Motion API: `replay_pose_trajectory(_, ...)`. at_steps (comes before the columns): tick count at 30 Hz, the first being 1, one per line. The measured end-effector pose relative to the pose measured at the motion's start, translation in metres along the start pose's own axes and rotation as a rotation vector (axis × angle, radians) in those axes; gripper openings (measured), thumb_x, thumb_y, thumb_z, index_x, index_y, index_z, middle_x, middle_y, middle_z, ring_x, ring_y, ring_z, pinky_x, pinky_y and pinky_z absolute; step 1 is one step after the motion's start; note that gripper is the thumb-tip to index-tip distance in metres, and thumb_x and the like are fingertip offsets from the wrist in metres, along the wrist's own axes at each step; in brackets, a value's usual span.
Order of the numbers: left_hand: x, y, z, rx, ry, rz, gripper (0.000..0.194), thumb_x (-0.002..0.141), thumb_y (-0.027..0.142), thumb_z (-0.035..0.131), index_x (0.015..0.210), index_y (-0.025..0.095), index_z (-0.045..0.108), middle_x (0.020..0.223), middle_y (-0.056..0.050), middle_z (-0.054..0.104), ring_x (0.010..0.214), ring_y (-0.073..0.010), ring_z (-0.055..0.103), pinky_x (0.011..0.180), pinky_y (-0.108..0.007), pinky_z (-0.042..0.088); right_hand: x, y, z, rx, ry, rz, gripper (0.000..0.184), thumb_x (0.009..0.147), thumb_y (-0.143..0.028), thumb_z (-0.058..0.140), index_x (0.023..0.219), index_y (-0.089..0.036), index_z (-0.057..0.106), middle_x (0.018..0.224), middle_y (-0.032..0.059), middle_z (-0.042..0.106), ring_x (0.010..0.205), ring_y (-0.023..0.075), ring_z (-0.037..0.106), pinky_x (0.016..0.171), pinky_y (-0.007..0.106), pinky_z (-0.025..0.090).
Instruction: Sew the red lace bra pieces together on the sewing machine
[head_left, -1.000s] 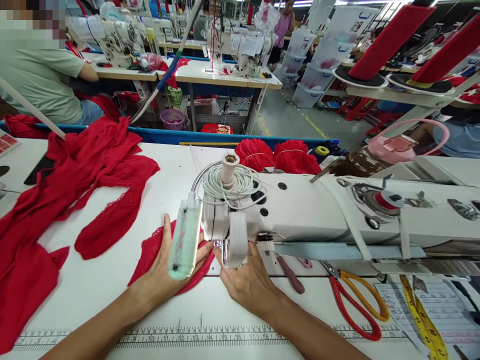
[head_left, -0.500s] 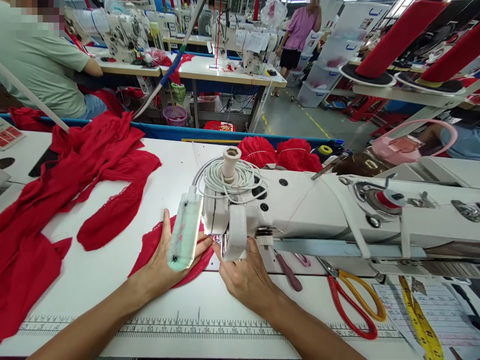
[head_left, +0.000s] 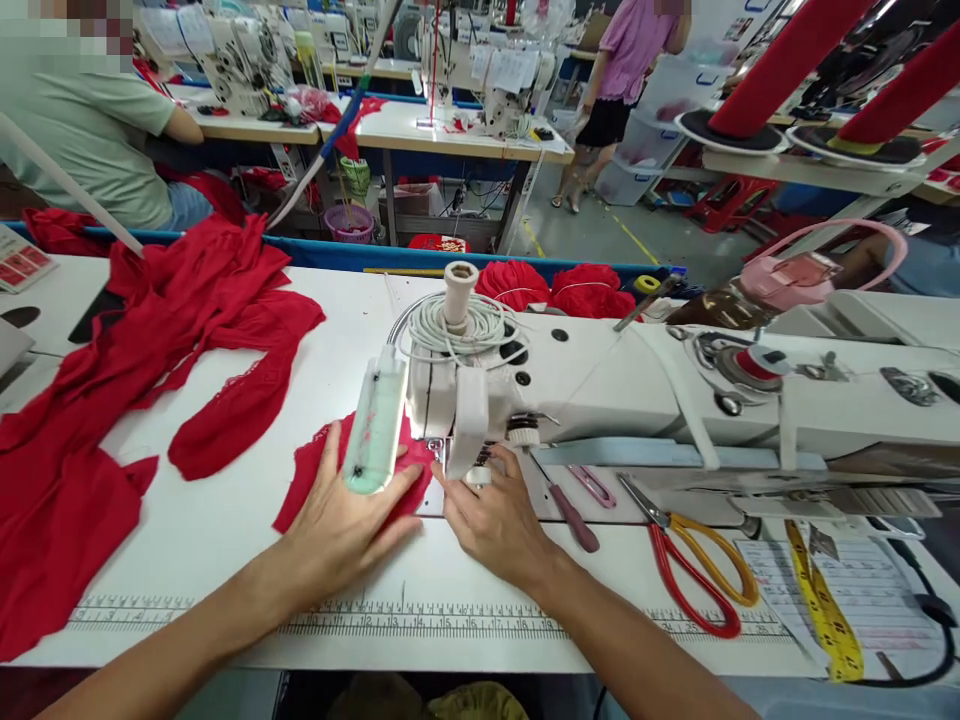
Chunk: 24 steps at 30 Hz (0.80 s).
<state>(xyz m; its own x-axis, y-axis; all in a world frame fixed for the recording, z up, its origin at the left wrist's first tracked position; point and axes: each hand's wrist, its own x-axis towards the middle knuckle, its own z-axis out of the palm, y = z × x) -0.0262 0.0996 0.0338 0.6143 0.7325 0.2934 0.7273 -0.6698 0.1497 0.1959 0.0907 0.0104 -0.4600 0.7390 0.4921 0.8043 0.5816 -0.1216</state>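
A piece of red fabric (head_left: 305, 487) lies flat at the needle end of a white sewing machine (head_left: 600, 390), its edge under the presser foot (head_left: 437, 449). My left hand (head_left: 346, 520) rests on this fabric with fingers spread; a pale green lamp (head_left: 375, 425) on the machine head covers part of it. Just right of the presser foot is my right hand (head_left: 495, 520), fingers apart and bent, the index tip close to the fabric's edge. The machine head hides some of its fingers, and I see nothing held in it.
A heap of red fabric (head_left: 82, 430) covers the table's left. Right of my right hand lie a purple-handled screwdriver (head_left: 574, 515), scissors (head_left: 694, 580) and a yellow tape measure (head_left: 825, 610). Red bundles (head_left: 514, 285) sit behind the machine. A co-worker (head_left: 82, 130) sits far left; another person (head_left: 619, 80) stands behind.
My left hand has drawn back from the presser foot and flattened, its fingers spreading over the fabric. My right hand stays by the foot. The view has shifted slightly; the standing person has come closer.
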Motion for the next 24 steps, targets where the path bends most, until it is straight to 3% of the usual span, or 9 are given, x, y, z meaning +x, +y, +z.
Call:
replay_pose_trajectory(2,-0.014,0.008,-0.005,0.053,-0.012,0.012,0.025,0.094,0.036,0.058,0.108,0.016,0.064,0.104,-0.013,0.065,0.092,-0.0282,0.060,0.087,-0.049,0.052,-0.001,0.001,-0.001,-0.003,0.071,0.007,0.027,0.093,-0.010,0.049,0.092,-0.019,0.074,0.062,0.0011,0.056,0.070,0.0188,0.048,0.093,0.041,0.036)
replay_pose_trajectory(4,-0.022,0.009,-0.008,0.083,0.001,0.026,0.011,0.094,0.019,0.052,0.094,0.016,0.063,0.097,-0.011,0.064,0.089,-0.0259,0.058,0.089,-0.048,0.049,-0.001,0.002,0.000,-0.015,0.113,0.007,0.026,0.092,-0.010,0.050,0.087,-0.019,0.074,0.059,0.0002,0.053,0.067,0.0181,0.047,0.090,0.040,0.037)
replay_pose_trajectory(5,-0.021,0.006,-0.010,0.087,-0.010,0.044,0.015,0.093,0.011,0.048,0.090,0.016,0.061,0.093,-0.010,0.064,0.086,-0.0241,0.058,0.091,-0.047,0.048,-0.001,0.003,0.001,-0.014,0.125,0.002,0.026,0.092,-0.009,0.050,0.088,-0.019,0.074,0.059,0.0000,0.053,0.067,0.0178,0.048,0.090,0.039,0.037)
replay_pose_trajectory(9,0.028,-0.029,-0.027,0.057,-0.122,0.109,0.019,0.085,0.005,0.048,0.080,0.020,0.058,0.076,-0.002,0.059,0.077,-0.0205,0.055,0.095,-0.046,0.044,-0.001,0.002,0.002,0.024,0.154,-0.020,0.027,0.093,-0.009,0.049,0.097,-0.018,0.073,0.065,0.0003,0.059,0.067,0.0162,0.049,0.092,0.038,0.037)
replay_pose_trajectory(12,0.080,-0.056,-0.038,0.108,0.190,-0.067,0.015,0.082,0.008,0.050,0.080,0.019,0.059,0.083,-0.004,0.061,0.091,-0.0255,0.057,0.106,-0.054,0.033,-0.002,0.000,0.003,0.027,0.154,-0.015,0.028,0.094,-0.009,0.047,0.099,-0.018,0.073,0.066,-0.0006,0.060,0.064,0.0147,0.047,0.091,0.038,0.037)
replay_pose_trajectory(15,0.095,-0.059,-0.034,0.084,0.292,-0.120,0.017,0.086,0.010,0.047,0.093,0.018,0.061,0.098,-0.008,0.063,0.099,-0.0278,0.056,0.098,-0.050,0.039,-0.003,0.000,0.003,0.006,0.157,-0.013,0.029,0.093,-0.008,0.047,0.099,-0.018,0.073,0.064,-0.0012,0.060,0.064,0.0145,0.047,0.090,0.037,0.037)
replay_pose_trajectory(17,0.076,-0.049,-0.026,0.054,0.309,-0.109,0.014,0.088,0.013,0.048,0.093,0.018,0.061,0.099,-0.009,0.063,0.095,-0.0266,0.057,0.088,-0.043,0.044,-0.003,0.001,0.003,0.001,0.172,-0.022,0.028,0.093,-0.008,0.047,0.098,-0.016,0.073,0.064,-0.0010,0.060,0.064,0.0145,0.048,0.089,0.037,0.038)
replay_pose_trajectory(21,0.001,-0.020,-0.014,0.032,0.297,-0.065,0.020,0.097,0.016,0.043,0.094,0.016,0.063,0.092,-0.009,0.066,0.085,-0.0235,0.058,0.080,-0.039,0.046,-0.003,-0.002,0.001,0.037,0.216,-0.071,0.026,0.094,-0.008,0.047,0.098,-0.014,0.072,0.065,-0.0006,0.061,0.063,0.0144,0.048,0.089,0.037,0.038)
replay_pose_trajectory(24,-0.045,-0.012,-0.013,0.039,0.246,-0.075,0.018,0.098,0.019,0.046,0.096,0.019,0.064,0.089,-0.004,0.068,0.082,-0.0190,0.061,0.078,-0.034,0.048,-0.004,-0.004,0.002,0.062,0.226,-0.096,0.024,0.096,-0.009,0.048,0.098,-0.014,0.071,0.066,-0.0003,0.061,0.066,0.0154,0.052,0.092,0.038,0.036)
